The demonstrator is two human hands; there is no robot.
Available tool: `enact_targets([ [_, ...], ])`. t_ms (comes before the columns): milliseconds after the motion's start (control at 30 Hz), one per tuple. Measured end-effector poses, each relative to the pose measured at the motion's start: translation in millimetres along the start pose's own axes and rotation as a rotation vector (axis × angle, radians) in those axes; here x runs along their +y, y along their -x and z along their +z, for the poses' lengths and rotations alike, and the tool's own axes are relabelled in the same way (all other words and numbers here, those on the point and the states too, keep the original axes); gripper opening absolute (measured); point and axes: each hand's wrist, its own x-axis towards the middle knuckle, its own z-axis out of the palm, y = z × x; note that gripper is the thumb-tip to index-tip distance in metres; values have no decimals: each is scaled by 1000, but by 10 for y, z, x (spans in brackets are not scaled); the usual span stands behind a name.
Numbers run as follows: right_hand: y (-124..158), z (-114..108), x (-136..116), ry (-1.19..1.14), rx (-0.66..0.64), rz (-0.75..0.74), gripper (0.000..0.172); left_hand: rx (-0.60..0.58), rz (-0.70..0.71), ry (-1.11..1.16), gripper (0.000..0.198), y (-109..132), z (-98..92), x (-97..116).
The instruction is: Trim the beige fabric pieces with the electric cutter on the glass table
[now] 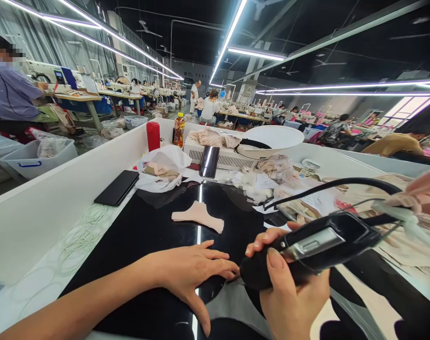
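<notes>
My left hand (186, 269) lies with fingers spread on the glossy black work surface (140, 264), its fingertips close to a sheer grey piece of fabric (232, 307). My right hand (293, 297) is wrapped around a black corded handheld power tool (346, 241) with a silver metal plate on its side. The tool's rounded black end is beside my left fingertips; its working part is hidden. Beyond my left hand is a cut beige fabric piece (198, 216). At the right edge another hand (429, 191) is near the tool's cord (328, 183).
On the left lie a black phone (117, 188) and pale green elastic loops (94, 215). A white plastic bag (163, 167) holds fabric scraps. Behind stand a red cup (153, 136) and a drink bottle (178, 130). Beige fabric pieces (402, 231) are heaped on the right. White walls border the table.
</notes>
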Motion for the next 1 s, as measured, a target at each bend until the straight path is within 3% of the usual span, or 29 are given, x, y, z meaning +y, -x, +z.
enact_targets([
  [1000,121,61,-57,-32,-42,33,32,-78,-15,16,113,4,-80,41],
])
